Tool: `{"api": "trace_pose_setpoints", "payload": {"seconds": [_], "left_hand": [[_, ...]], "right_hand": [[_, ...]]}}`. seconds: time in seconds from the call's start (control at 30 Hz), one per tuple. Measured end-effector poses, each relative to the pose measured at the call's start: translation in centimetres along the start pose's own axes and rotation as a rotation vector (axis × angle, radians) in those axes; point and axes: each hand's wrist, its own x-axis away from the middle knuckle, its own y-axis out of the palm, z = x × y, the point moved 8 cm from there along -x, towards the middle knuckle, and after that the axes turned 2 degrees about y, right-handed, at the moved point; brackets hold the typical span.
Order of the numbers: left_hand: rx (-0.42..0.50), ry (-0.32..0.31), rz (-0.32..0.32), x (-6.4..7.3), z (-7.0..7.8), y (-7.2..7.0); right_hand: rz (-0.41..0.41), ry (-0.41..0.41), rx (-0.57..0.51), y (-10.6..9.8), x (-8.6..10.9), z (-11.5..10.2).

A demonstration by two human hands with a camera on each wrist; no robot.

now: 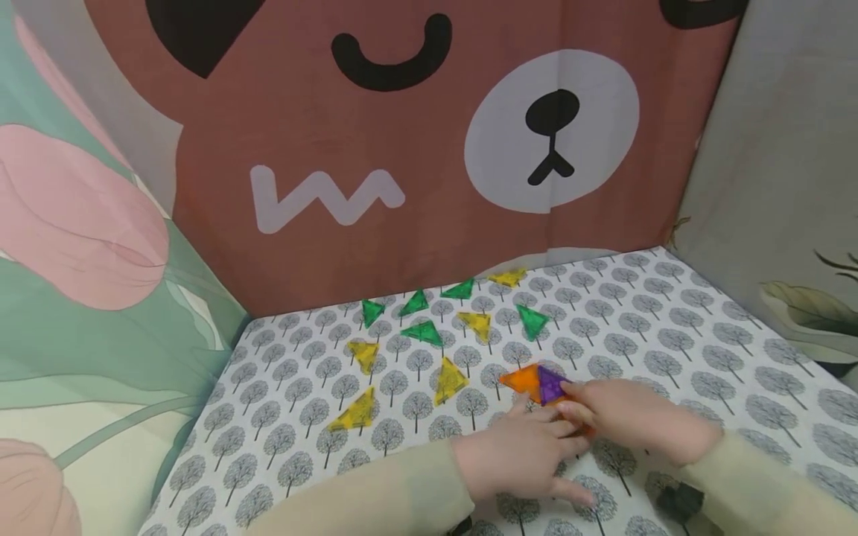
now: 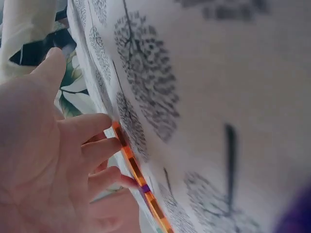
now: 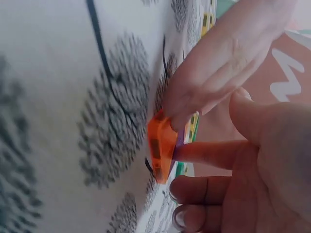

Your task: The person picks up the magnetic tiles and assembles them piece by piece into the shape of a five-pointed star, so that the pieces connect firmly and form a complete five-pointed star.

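Flat translucent triangle tiles lie edge to edge on the cloth: an orange tile [image 1: 521,380] beside a purple tile [image 1: 551,384], with more orange [image 3: 162,145] partly hidden beneath the fingers. My left hand [image 1: 519,452] lies over the near side of this group, its fingers touching the orange edge [image 2: 131,158] and its thumb held away. From the right, my right hand [image 1: 626,415] reaches in. Its extended index finger touches the purple tile, while the thumb stands apart from the tiles in the right wrist view.
Several loose triangle tiles are spread to the left and behind, among them a yellow tile [image 1: 450,381], another yellow tile [image 1: 355,412] and a green tile [image 1: 532,321]. A tree-print cloth [image 1: 670,320] covers the surface. Behind it hangs a brown bear-print curtain [image 1: 322,260].
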Motion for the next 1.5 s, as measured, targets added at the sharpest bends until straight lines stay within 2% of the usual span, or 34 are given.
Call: {"api": "trace_pose_setpoints", "payload": {"seconds": [0.1, 0.17, 0.23, 0.3, 0.43, 0.53, 0.67, 0.73, 0.83, 0.9, 1.0, 1.17, 1.3, 1.5], "left_hand": [[-0.015, 0.010, -0.023, 0.0, 0.8, -0.2], [-0.009, 0.002, -0.033, 1.1, 1.1, -0.6], [0.023, 0.006, -0.035, 3.1, 1.0, -1.2], [0.046, 0.011, -0.046, 5.7, 0.7, -1.5], [0.063, 0.026, -0.049, 10.7, -0.4, -0.7], [0.029, -0.053, 0.001, 13.2, -1.8, 0.7], [0.000, -0.175, 0.068, 14.8, -2.9, 2.4], [-0.008, -0.195, 0.079, 15.0, -3.1, 3.1], [-0.017, -0.191, 0.077, 14.9, -3.2, 3.8], [-0.011, -0.166, 0.082, 14.6, -3.2, 4.0], [0.050, -0.119, 0.073, 13.7, -3.6, 4.0], [0.113, -0.040, 0.064, 11.9, -3.7, 3.3], [0.051, 0.002, 0.067, 10.5, -3.7, 2.6], [-0.057, 0.017, 0.108, 8.3, -5.0, 1.1]], "right_hand": [[-0.019, 0.021, -0.001, 0.1, -0.3, 0.6], [-0.023, 0.030, -0.007, 0.2, -0.5, 0.9], [-0.017, 0.034, -0.020, 0.2, -0.6, 1.2], [-0.006, 0.033, -0.025, 0.1, -0.7, 1.3], [0.006, 0.025, -0.021, -0.2, -0.7, 1.4], [-0.001, 0.011, -0.014, -0.3, -0.8, 1.2], [-0.008, -0.002, -0.003, -0.7, -1.2, 0.9], [-0.019, 0.000, -0.004, -0.8, -1.4, 0.7], [-0.044, 0.017, -0.005, -0.6, -1.7, 0.5], [-0.056, 0.021, -0.008, -0.3, -1.8, 0.4], [-0.056, 0.022, -0.012, -0.2, -1.9, 0.3], [-0.051, 0.011, -0.024, -0.1, -1.9, 0.1], [-0.048, 0.012, -0.023, 0.0, -2.0, -0.2], [-0.039, 0.002, -0.008, -0.1, -1.9, -0.3]]}}
